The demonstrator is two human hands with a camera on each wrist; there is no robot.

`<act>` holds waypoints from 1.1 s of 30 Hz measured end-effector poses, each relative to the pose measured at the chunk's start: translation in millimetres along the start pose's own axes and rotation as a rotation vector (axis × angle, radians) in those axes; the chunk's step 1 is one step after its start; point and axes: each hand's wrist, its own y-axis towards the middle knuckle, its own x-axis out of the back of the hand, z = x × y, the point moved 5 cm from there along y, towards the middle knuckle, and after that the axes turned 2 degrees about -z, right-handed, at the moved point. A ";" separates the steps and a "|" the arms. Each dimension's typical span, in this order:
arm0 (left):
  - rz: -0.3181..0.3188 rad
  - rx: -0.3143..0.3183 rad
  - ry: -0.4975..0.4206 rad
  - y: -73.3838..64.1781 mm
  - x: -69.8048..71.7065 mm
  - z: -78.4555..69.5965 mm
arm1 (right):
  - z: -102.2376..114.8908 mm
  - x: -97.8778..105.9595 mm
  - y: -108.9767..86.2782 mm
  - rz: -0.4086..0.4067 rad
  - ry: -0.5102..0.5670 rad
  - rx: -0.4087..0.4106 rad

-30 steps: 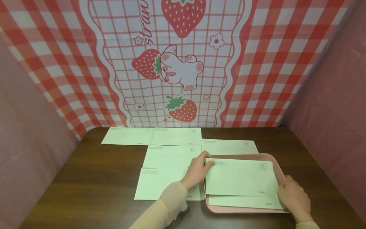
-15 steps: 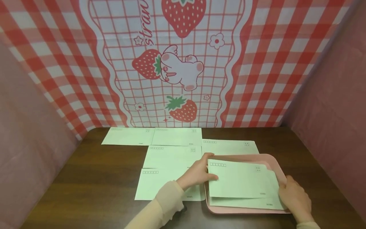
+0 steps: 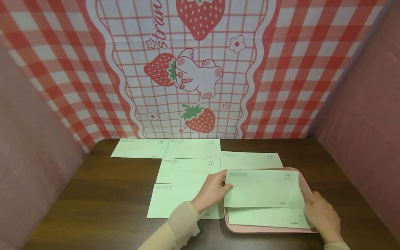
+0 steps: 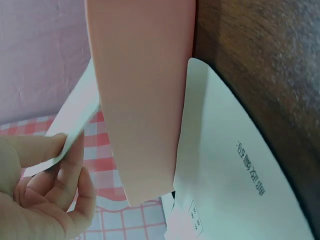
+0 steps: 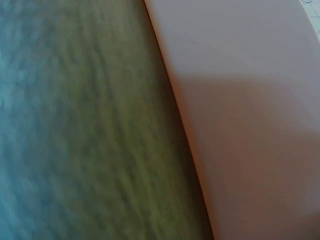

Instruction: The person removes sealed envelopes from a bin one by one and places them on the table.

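Note:
My left hand (image 3: 212, 191) pinches the left edge of a pale envelope (image 3: 262, 191) with printed code boxes and a stamp square. This envelope is raised over the pink tray (image 3: 272, 230), and another envelope (image 3: 265, 218) shows in the tray below it. In the left wrist view, thumb and fingers of the left hand (image 4: 50, 185) squeeze the envelope (image 4: 75, 105) beyond the tray's tall side wall (image 4: 140, 100). My right hand (image 3: 323, 215) grips the tray's right rim. The right wrist view shows only the tray's outer wall (image 5: 250, 125) and wood, without the hand.
Several similar envelopes lie flat on the dark wooden table (image 3: 93, 194): a back-left envelope (image 3: 140, 149), a front-left envelope (image 3: 170, 201) beside the tray, and a partly covered envelope (image 3: 250, 159) behind it. A checked strawberry cloth (image 3: 200, 69) hangs at the back.
Half a second ago the left hand's envelope lay lower and slanted over the stack. It now sits higher and farther back, nearly level. The right hand and tray have stayed put.

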 end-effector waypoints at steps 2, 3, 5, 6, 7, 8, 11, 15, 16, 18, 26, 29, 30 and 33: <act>-0.020 -0.011 -0.007 -1.3 3.3 0.4 | 0.3 -0.1 -0.5 0.001 0.000 0.006; -0.028 -0.015 -0.009 -1.6 5.0 0.9 | 0.3 -0.2 -0.5 0.003 -0.001 0.006; -0.048 -0.019 -0.022 -2.2 9.5 1.2 | 0.0 -0.3 -1.0 0.002 0.000 0.009; -0.055 -0.017 -0.032 -2.5 11.9 1.8 | -0.3 -0.6 -1.2 0.004 0.001 0.008; -0.062 -0.012 -0.039 -2.8 14.6 2.6 | -0.7 -0.8 -1.5 0.002 0.001 0.008; -0.074 -0.008 -0.045 -2.9 17.4 3.2 | -1.3 -1.4 -1.7 0.004 0.001 0.008; -0.124 0.006 -0.068 -3.6 27.3 5.7 | -2.2 -1.7 -2.3 -0.007 0.003 0.007; -0.204 0.041 -0.142 -4.7 43.5 11.5 | -2.3 -1.3 -2.2 -0.021 0.004 0.003; -0.223 0.051 -0.166 -5.1 48.1 13.8 | -2.3 -1.2 -2.2 -0.023 0.004 0.003; -0.271 0.065 -0.197 -6.1 58.5 18.0 | -2.4 -1.0 -2.0 -0.025 0.004 0.003; -0.386 0.183 -0.276 -16.5 98.5 47.4 | -2.3 -1.5 -0.5 -0.029 0.008 0.002; -0.428 0.231 -0.266 -22.6 116.2 59.0 | -2.4 -2.3 0.4 -0.027 0.006 0.005; -0.442 0.248 -0.267 -24.4 122.7 62.8 | -2.3 -2.2 0.7 -0.029 0.006 0.008; -0.493 0.306 -0.297 -30.9 143.9 73.8 | -1.7 -1.3 1.5 -0.038 0.009 0.008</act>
